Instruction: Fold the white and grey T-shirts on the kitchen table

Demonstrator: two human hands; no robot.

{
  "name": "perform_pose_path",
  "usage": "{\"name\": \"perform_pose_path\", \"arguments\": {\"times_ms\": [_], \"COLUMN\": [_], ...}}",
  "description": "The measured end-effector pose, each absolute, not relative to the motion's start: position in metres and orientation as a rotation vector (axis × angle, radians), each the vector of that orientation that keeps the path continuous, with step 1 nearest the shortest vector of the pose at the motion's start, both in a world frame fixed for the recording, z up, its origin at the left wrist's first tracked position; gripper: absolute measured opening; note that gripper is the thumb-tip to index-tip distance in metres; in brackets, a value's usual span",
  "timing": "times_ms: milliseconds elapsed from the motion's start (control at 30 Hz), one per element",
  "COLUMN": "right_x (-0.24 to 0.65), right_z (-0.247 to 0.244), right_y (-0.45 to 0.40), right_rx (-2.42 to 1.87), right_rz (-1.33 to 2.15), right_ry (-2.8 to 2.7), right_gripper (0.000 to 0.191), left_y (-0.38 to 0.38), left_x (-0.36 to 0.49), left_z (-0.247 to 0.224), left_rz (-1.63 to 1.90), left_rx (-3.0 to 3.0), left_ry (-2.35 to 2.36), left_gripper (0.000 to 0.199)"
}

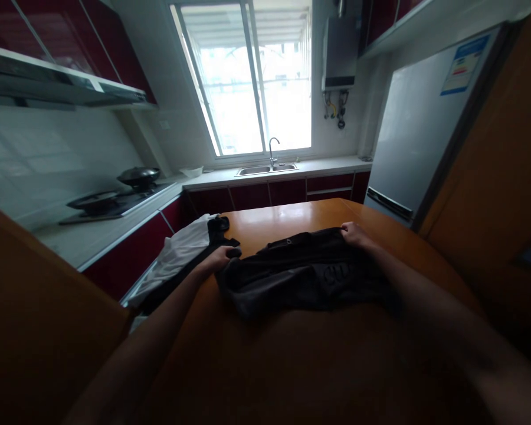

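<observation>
While our left hand (220, 258) and right hand (355, 235) grip opposite ends of the dark lettered garment (292, 280) over the table (278, 221), we seem to be spreading it; the next move likely needs even tension.

Left hand (220, 258): fingertips partly hidden in cloth. Right hand (355, 234): finger detail too small to tell. Garment (287, 280) between grips: lettering (336, 273) only partly legible, near edge lost in shadow. White cloth (183, 245), left of left grip: partly behind left forearm (163, 319). Right forearm (425, 295): blurred toward picture edge. Fridge label (464, 64), beyond right grip: print unreadable.
</observation>
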State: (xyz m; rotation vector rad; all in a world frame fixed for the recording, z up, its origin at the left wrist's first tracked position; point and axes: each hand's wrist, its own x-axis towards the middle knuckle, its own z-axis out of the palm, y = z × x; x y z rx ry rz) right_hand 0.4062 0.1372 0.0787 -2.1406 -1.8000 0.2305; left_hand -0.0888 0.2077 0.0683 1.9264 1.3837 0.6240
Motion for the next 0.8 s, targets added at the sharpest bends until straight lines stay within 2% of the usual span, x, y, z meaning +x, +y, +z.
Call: {"name": "perform_pose_path", "arguments": {"times_ms": [67, 200, 267, 467, 667, 800], "right_x": [0.41, 0.398, 0.386, 0.353, 0.333, 0.317], "right_z": [0.073, 0.054, 0.044, 0.031, 0.03, 0.027], "right_y": [0.137, 0.125, 0.117, 0.093, 0.069, 0.052], "right_rx": [-2.163, -2.189, -2.205, -2.192, -2.252, -2.287], "right_rz": [0.233, 0.265, 0.26, 0.199, 0.142, 0.104], "right_ry": [-1.787, -1.836, -1.858, -1.945, -1.915, -1.877], "right_gripper": [0.031, 0.026, 0.028, 0.031, 0.032, 0.032], "left_y": [0.202, 0.175, 0.158, 0.129, 0.122, 0.114], "left_x": [-0.091, -0.084, -0.075, -0.058, -0.063, -0.075], "left_z": [0.061, 0.031, 0.013, -0.009, 0.012, 0.027], "left_rz": [0.662, 0.799, 0.848, 0.89, 0.811, 0.731], "left_rx": [1.986, 2.075, 2.16, 2.327, 2.368, 2.376], "left_ry": [1.422, 1.445, 1.456, 1.501, 1.372, 1.391], "left_gripper": [0.038, 0.057, 0.059, 0.045, 0.025, 0.025]}}
